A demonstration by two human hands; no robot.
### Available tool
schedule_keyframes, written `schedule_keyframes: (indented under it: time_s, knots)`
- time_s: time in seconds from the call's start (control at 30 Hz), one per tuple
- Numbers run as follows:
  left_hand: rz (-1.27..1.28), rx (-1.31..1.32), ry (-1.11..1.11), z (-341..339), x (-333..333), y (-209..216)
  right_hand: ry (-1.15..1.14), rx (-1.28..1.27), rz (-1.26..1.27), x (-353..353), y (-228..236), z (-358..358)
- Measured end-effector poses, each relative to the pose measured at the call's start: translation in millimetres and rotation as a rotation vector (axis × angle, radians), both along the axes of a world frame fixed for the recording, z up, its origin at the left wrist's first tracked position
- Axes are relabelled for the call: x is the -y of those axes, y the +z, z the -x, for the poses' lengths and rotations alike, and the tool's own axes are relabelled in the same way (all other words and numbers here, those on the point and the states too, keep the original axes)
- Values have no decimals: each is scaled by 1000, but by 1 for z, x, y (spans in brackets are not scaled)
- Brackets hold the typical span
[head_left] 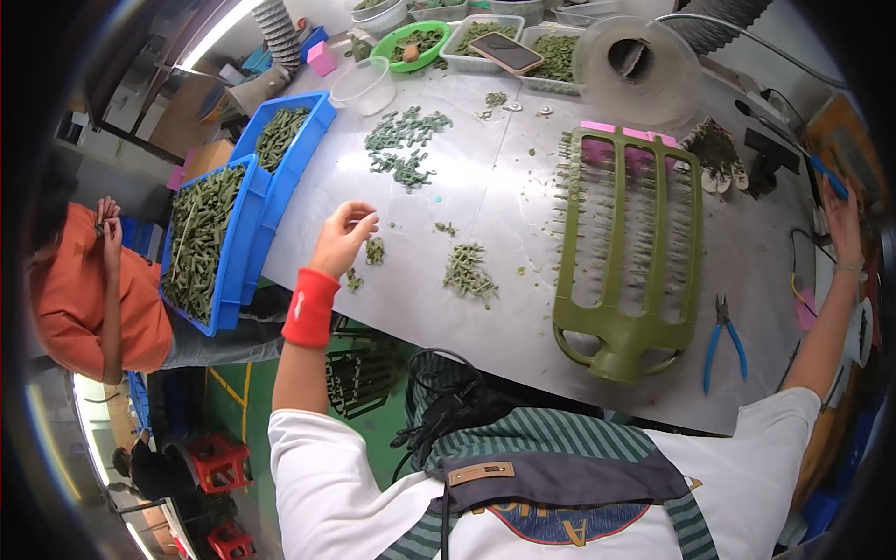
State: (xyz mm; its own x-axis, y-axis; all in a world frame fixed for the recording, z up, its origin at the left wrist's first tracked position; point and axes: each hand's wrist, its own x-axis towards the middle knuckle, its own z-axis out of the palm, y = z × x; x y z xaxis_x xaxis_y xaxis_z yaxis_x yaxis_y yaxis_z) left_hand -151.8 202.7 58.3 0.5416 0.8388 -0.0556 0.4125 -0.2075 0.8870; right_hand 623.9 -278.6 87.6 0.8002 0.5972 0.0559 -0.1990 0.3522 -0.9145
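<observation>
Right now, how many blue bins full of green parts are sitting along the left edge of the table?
2. One blue bin lies farther up the left edge, by the grey hose. The other blue bin lies nearer, beside a person in an orange shirt. More may be hidden out of frame.

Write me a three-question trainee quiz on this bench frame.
1. True or false: the left hand rests flat on the blue pliers.
2. Which colour is the wristband on the left arm: A green, B red, C yellow?
3. What lies on the tray of green parts at the table's far edge?

Key: 1 false, it hovers near small green parts. 2 B. 3 A phone.
</observation>
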Motion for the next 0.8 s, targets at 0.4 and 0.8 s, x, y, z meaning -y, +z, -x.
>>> schedule_keyframes:
  time_s: [0.4,0.8]
  knots:
    - [-366,-443,-119,8,9,-11,-277,277,47,-7,-2,90]
    - [-920,-372,-62,-7,38,-35,-237,24,-113,-18,-4,120]
